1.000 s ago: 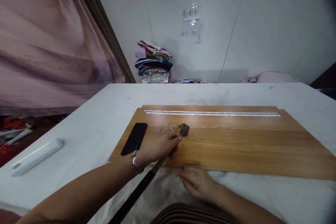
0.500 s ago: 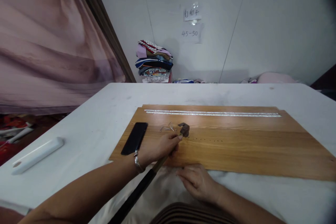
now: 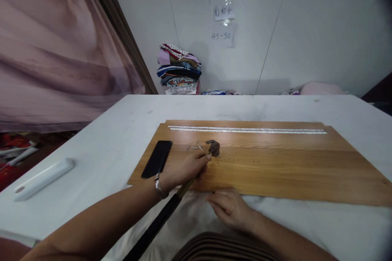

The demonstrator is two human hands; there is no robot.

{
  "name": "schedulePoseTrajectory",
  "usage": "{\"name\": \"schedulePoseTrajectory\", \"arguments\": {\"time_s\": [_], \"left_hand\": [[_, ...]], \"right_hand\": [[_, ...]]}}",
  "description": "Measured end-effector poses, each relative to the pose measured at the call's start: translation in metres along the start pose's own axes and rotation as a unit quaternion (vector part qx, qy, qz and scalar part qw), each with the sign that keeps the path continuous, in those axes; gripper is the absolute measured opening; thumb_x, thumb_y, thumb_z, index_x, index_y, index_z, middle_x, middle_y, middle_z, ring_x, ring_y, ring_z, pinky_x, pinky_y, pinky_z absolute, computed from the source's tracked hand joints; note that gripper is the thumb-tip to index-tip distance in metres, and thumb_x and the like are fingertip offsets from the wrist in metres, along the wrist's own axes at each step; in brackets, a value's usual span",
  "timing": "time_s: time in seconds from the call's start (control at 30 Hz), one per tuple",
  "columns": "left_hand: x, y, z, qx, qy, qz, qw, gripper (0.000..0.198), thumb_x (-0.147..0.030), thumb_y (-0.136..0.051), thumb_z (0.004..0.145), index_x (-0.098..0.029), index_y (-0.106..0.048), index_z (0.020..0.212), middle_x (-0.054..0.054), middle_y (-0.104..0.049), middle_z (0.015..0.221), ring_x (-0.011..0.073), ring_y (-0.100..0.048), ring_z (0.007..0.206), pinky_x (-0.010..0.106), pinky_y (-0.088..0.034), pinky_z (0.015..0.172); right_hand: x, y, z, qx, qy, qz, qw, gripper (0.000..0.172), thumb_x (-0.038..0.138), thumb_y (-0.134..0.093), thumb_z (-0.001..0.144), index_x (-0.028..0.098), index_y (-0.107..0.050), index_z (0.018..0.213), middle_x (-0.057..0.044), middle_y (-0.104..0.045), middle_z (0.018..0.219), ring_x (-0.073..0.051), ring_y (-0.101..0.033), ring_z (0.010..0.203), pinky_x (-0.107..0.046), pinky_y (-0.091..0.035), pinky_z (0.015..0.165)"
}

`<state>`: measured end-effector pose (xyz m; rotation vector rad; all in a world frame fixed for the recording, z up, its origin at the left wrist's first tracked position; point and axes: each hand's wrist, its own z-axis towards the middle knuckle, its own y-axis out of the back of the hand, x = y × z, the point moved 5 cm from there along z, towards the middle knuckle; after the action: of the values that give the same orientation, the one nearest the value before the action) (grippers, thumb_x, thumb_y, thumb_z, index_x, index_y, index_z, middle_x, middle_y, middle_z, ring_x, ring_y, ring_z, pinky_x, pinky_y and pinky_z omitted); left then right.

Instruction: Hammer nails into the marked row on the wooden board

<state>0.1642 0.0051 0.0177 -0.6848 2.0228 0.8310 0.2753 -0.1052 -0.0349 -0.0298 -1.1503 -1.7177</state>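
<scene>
My left hand (image 3: 191, 168) is wrapped round the shaft of a hammer (image 3: 213, 148) near its head, over the wooden board (image 3: 294, 171). The hammer's black grip slants down toward my body. My right hand (image 3: 231, 208) rests at the board's front edge with its fingers curled; whether they hold anything is too small to tell. Several nails (image 3: 196, 147) lie loose on the board left of the hammer head. A row of small dark dots (image 3: 239, 160) runs to the right of the head. A black phone (image 3: 157, 159) lies at the board's left end.
Two white measuring strips (image 3: 248, 130) run along the board's back. A white plastic object (image 3: 44, 179) lies on the white table (image 3: 101, 138) at left. Behind stand folded clothes (image 3: 179, 69) by the wall with two paper notes (image 3: 224, 36). A pink curtain (image 3: 61, 49) hangs at left.
The hammer head has shifted very slightly left in my left hand's grip. The whole view has moved a little, and my right hand stays in the same place.
</scene>
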Motion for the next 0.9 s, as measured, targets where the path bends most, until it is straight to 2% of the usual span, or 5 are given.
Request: {"name": "schedulePoseTrajectory", "arguments": {"time_s": [0.27, 0.4, 0.5, 0.7, 0.9], "left_hand": [[-0.004, -0.002, -0.002, -0.007, -0.001, 0.007, 1.0, 0.036, -0.054, -0.047, 0.083, -0.018, -0.047, 0.077, -0.005, -0.049, 0.058, 0.0088, -0.047, 0.046, 0.022, -0.038, 0.045], [-0.005, -0.002, -0.001, -0.005, -0.001, -0.001, 1.0, 0.038, -0.056, -0.047, 0.083, -0.018, -0.048, 0.077, -0.004, -0.05, 0.06, 0.0089, -0.047, 0.046, 0.023, -0.038, 0.045], [-0.003, -0.002, 0.0, 0.001, 0.003, -0.003, 1.0, 0.035, -0.053, -0.045, 0.085, -0.019, -0.048, 0.08, -0.004, -0.051, 0.062, 0.0095, -0.048, 0.046, 0.023, -0.039, 0.044], [0.001, -0.003, 0.001, 0.013, -0.008, 0.038, 0.999, 0.041, -0.056, -0.043, 0.086, -0.018, -0.05, 0.076, -0.002, -0.051, 0.059, 0.0103, -0.048, 0.046, 0.023, -0.037, 0.043], [0.001, -0.004, 0.001, 0.003, -0.003, 0.026, 1.0, 0.04, -0.056, -0.043, 0.086, -0.017, -0.051, 0.077, -0.003, -0.05, 0.058, 0.0094, -0.046, 0.044, 0.022, -0.036, 0.042]], "right_hand": [[-0.002, -0.002, -0.004, -0.011, -0.005, 0.018, 1.0, 0.025, 0.021, -0.038, 0.097, 0.018, -0.062, 0.103, -0.002, -0.064, 0.065, -0.014, -0.057, 0.054, -0.025, -0.039, 0.052], [0.002, 0.011, 0.0, -0.032, -0.015, 0.037, 0.999, 0.024, 0.018, -0.04, 0.096, 0.018, -0.06, 0.109, -0.002, -0.064, 0.07, -0.014, -0.058, 0.061, -0.025, -0.042, 0.056], [0.002, 0.027, 0.005, -0.044, -0.027, 0.004, 0.999, 0.024, 0.015, -0.041, 0.095, 0.016, -0.059, 0.111, -0.005, -0.063, 0.075, -0.017, -0.056, 0.067, -0.028, -0.044, 0.06], [-0.004, 0.048, 0.007, 0.005, -0.002, -0.043, 0.999, 0.027, 0.013, -0.045, 0.092, 0.017, -0.06, 0.113, -0.01, -0.066, 0.093, -0.023, -0.057, 0.089, -0.039, -0.049, 0.078], [-0.015, 0.044, 0.0, 0.037, 0.001, -0.032, 0.999, 0.031, 0.015, -0.051, 0.088, 0.018, -0.058, 0.118, -0.013, -0.063, 0.116, -0.027, -0.051, 0.115, -0.048, -0.045, 0.096]]}}
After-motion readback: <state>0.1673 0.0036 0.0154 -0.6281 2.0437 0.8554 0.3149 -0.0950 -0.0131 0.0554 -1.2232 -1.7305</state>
